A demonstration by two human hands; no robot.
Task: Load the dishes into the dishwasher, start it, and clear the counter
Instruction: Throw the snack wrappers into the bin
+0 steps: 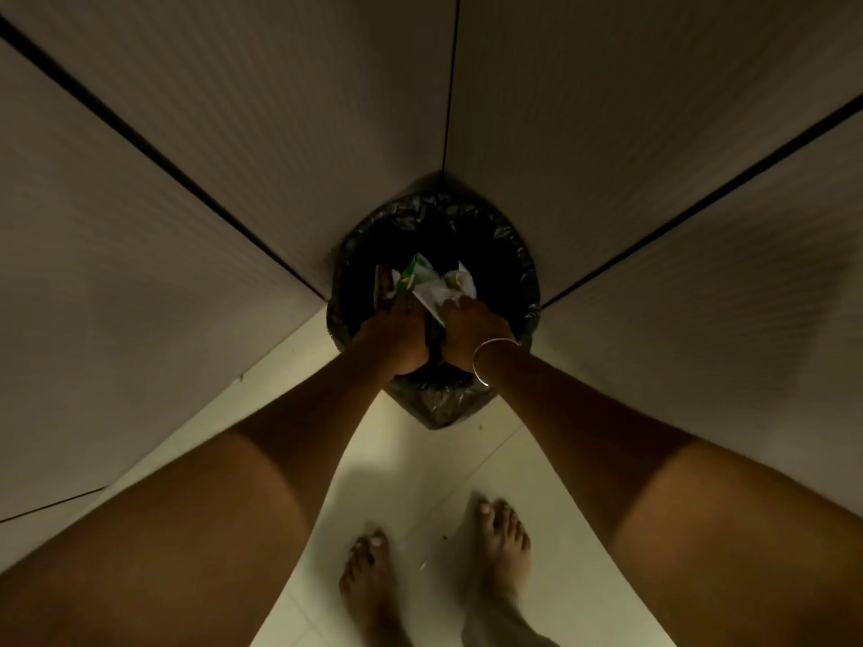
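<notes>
Black-lined bin (pixel 516 259) in wall corner: left hand (pixel 397 336) and right hand (pixel 469 336), together over its mouth, both grip crumpled wrappers (pixel 434 287) above it; desk-clearing seemingly late, rubbish not yet dropped, dishwasher unseen

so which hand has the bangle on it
The right hand: a thin silver bangle circles its wrist, while the left hand has a bare wrist. The right grips white paper, the left a green wrapper, over the bin.
</notes>
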